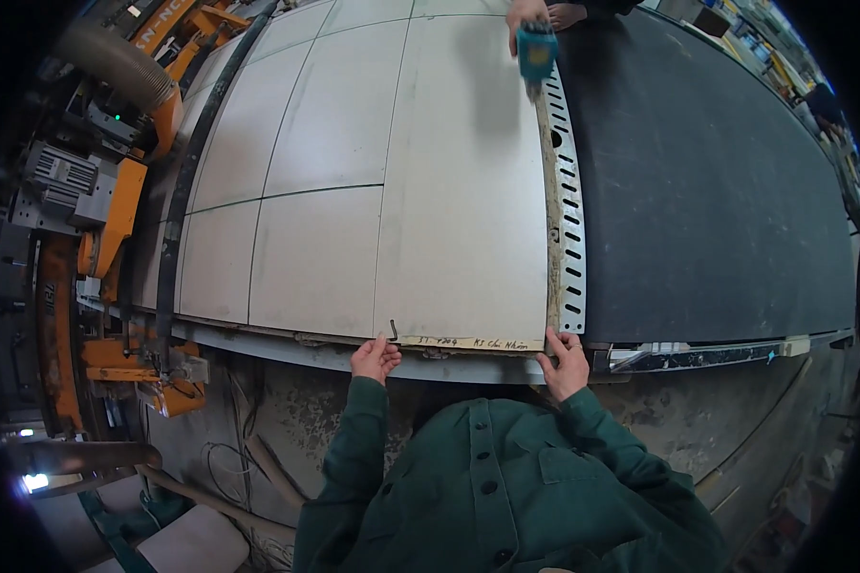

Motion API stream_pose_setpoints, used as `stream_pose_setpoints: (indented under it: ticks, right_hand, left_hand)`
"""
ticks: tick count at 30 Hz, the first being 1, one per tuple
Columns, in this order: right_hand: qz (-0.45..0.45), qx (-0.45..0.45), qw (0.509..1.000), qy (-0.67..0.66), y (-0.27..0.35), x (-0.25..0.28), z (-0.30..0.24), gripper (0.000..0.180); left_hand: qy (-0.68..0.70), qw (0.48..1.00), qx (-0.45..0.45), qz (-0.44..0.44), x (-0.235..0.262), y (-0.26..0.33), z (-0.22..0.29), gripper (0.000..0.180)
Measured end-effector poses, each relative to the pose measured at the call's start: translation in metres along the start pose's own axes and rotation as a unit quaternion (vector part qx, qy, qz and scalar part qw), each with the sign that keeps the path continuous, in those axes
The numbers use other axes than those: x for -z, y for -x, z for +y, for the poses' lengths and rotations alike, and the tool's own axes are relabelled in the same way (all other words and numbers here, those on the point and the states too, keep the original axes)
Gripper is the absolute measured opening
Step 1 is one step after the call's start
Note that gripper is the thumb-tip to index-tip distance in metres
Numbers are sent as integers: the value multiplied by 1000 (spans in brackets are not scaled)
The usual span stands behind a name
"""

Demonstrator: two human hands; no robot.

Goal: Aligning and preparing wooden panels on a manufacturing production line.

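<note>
**Both hands on the panel's near edge**

Head view: my left hand (376,359) pinches a small hook (393,329) at the panel (463,205) edge. My right hand (566,361) grips its near right corner. Far off, a co-worker's hand (527,17) holds a blue tool (537,53).

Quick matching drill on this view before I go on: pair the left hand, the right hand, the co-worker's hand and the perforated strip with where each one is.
Things:
1. left hand
2. right hand
3. co-worker's hand
4. perforated metal strip

Places:
A. far end of the panel, holding a blue tool
B. near edge, by the small dark hook
C. between cut panel and dark mat
D. panel's near right corner

Pairs: 1-B, 2-D, 3-A, 4-C
</note>
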State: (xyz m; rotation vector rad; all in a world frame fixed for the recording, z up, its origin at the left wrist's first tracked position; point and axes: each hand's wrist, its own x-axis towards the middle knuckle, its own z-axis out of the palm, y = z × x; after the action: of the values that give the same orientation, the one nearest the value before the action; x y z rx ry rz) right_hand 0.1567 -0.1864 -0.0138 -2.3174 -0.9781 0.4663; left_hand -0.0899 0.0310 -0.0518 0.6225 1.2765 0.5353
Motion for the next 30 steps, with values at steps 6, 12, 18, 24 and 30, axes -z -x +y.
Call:
stream_pose_setpoints:
  ticks: [6, 12, 18, 24, 30]
  right_hand:
    - [-17, -25, 998, -59, 2, 3, -5, 40]
    - [33, -11, 994, -102, 41, 4, 17, 31]
    - [64, -144, 984, -83, 147, -27, 55, 26]
    - [50, -276, 959, 33, 287, -88, 89, 26]
    - [40, -463, 884, -58, 417, -144, 146, 30]
  left_hand:
    - [3, 1000, -1, 10, 4, 2, 4, 17]
    - [6, 1000, -9, 4, 8, -12, -1, 17]
    - [-221, 927, -268, 141, 6, 7, -19, 27]
    - [-677, 527, -511, 47, 2, 50, -13, 56]
    - [-680, 503, -533, 38, 6, 43, -18, 61]
